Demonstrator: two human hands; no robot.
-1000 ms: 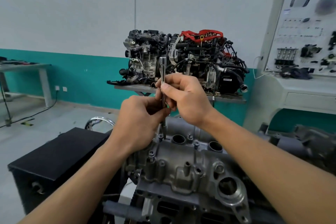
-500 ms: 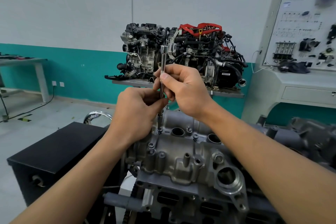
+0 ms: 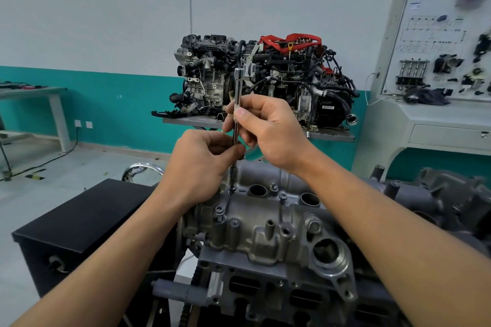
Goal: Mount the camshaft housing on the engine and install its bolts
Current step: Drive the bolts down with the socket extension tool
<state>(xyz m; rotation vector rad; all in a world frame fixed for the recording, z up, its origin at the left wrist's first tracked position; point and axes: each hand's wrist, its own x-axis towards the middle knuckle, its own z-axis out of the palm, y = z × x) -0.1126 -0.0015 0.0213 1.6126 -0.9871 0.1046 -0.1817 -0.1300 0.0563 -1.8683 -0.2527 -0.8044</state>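
The grey camshaft housing (image 3: 265, 231) sits on top of the engine (image 3: 279, 295) in front of me. A slim chrome extension bar (image 3: 238, 87) stands upright with its lower tip on a bolt (image 3: 231, 190) at the housing's far left edge. My right hand (image 3: 268, 133) pinches the bar's upper shaft between thumb and fingers. My left hand (image 3: 202, 164) grips the bar lower down, just above the housing. Other bolts (image 3: 283, 197) stand in the housing near the round plug wells.
A black box (image 3: 79, 225) stands to the left of the engine. Behind, two display engines (image 3: 255, 79) sit on a shelf against the teal wall. A training panel (image 3: 446, 34) stands at right, a table (image 3: 32, 93) at far left.
Both hands have kept hold of the bar on the same bolt. My right fingers have shifted slightly on the shaft.
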